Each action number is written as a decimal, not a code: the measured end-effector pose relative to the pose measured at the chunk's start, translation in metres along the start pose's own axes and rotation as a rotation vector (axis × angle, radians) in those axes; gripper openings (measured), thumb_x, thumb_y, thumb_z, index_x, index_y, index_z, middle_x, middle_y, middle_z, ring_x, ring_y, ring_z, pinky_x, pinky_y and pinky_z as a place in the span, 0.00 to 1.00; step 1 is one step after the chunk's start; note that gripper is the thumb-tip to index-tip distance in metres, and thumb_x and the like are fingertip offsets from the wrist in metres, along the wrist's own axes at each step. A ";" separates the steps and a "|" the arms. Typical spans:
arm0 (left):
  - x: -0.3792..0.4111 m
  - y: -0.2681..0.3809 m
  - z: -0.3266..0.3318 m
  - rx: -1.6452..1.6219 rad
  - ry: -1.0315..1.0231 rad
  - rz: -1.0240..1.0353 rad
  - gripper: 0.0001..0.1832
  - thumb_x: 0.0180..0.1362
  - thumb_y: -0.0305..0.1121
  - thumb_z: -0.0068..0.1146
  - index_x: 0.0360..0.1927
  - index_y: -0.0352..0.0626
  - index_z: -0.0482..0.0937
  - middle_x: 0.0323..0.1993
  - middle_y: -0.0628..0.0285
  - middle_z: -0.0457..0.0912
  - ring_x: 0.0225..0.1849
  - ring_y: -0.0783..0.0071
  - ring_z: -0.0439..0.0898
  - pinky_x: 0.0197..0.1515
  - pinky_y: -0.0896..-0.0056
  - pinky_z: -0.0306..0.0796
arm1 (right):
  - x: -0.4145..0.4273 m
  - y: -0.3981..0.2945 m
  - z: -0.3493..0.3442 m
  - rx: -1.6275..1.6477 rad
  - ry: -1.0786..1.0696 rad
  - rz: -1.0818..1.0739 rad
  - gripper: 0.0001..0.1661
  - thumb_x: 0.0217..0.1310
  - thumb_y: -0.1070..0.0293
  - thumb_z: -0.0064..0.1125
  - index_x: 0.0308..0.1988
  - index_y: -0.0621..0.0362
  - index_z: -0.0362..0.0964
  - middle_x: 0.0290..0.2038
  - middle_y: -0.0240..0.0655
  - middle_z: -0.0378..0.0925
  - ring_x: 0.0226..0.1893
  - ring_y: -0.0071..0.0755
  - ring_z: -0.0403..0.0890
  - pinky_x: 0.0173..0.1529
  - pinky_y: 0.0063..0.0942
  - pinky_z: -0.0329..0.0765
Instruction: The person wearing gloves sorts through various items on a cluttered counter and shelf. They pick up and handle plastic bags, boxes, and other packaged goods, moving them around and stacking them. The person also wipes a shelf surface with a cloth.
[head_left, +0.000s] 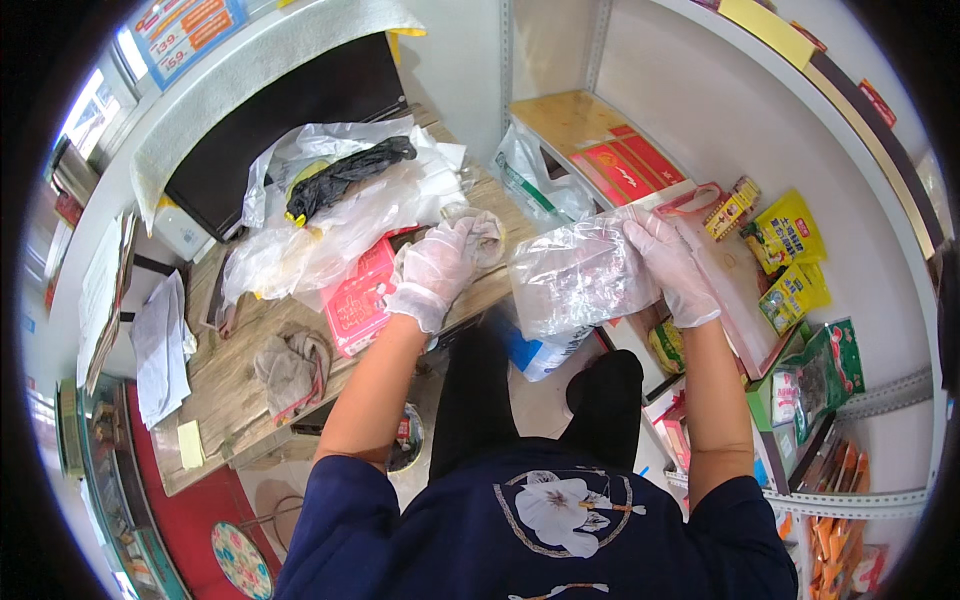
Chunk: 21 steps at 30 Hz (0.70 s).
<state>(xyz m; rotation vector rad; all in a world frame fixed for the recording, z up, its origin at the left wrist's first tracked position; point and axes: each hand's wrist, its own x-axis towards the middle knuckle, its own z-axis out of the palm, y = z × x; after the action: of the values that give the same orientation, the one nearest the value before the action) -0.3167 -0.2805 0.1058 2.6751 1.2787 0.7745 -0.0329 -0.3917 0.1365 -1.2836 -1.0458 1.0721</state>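
Observation:
My right hand (667, 259), in a clear disposable glove, grips the upper right edge of a transparent plastic bag (581, 274); reddish print or contents show faintly through it. My left hand (442, 262), gloved the same way, closes on a crumpled greyish cloth (484, 238) above the wooden desk (225, 390). Just left of that hand a red and pink box (360, 300) lies on the desk, partly under a heap of clear plastic bags (330, 240). On the heap rests a bunched black plastic bag (349, 176).
A grey rag (292, 371) and a yellow sticky note (190, 444) lie on the desk, before a black monitor (285, 127). At right, shelves hold a red carton (626, 165) and yellow seasoning packets (784, 229). A patterned round stool (240, 559) stands lower left.

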 end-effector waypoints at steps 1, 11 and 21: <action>-0.002 -0.006 0.005 -0.022 0.037 0.030 0.18 0.56 0.40 0.50 0.50 0.49 0.71 0.37 0.51 0.77 0.39 0.53 0.78 0.39 0.53 0.73 | -0.002 -0.004 -0.003 -0.048 0.000 0.005 0.18 0.66 0.68 0.47 0.53 0.63 0.68 0.45 0.29 0.75 0.44 0.19 0.74 0.50 0.18 0.71; 0.001 0.006 -0.016 -0.105 -0.149 -0.038 0.22 0.56 0.48 0.52 0.51 0.49 0.74 0.45 0.48 0.77 0.46 0.50 0.76 0.51 0.59 0.69 | -0.035 -0.042 0.019 -0.202 -0.039 -0.039 0.17 0.66 0.67 0.46 0.50 0.64 0.70 0.44 0.29 0.75 0.45 0.21 0.73 0.52 0.20 0.68; 0.043 -0.021 -0.137 -0.237 0.195 -0.026 0.15 0.55 0.41 0.55 0.44 0.48 0.80 0.42 0.54 0.80 0.46 0.59 0.78 0.51 0.65 0.69 | -0.036 -0.041 0.025 -0.121 -0.087 -0.075 0.14 0.66 0.69 0.45 0.48 0.61 0.71 0.38 0.24 0.74 0.36 0.14 0.71 0.43 0.15 0.69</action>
<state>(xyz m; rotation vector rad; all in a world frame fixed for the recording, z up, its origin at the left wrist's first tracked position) -0.3737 -0.2548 0.2368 2.4402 1.1721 1.1299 -0.0635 -0.4219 0.1786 -1.2924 -1.2305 1.0282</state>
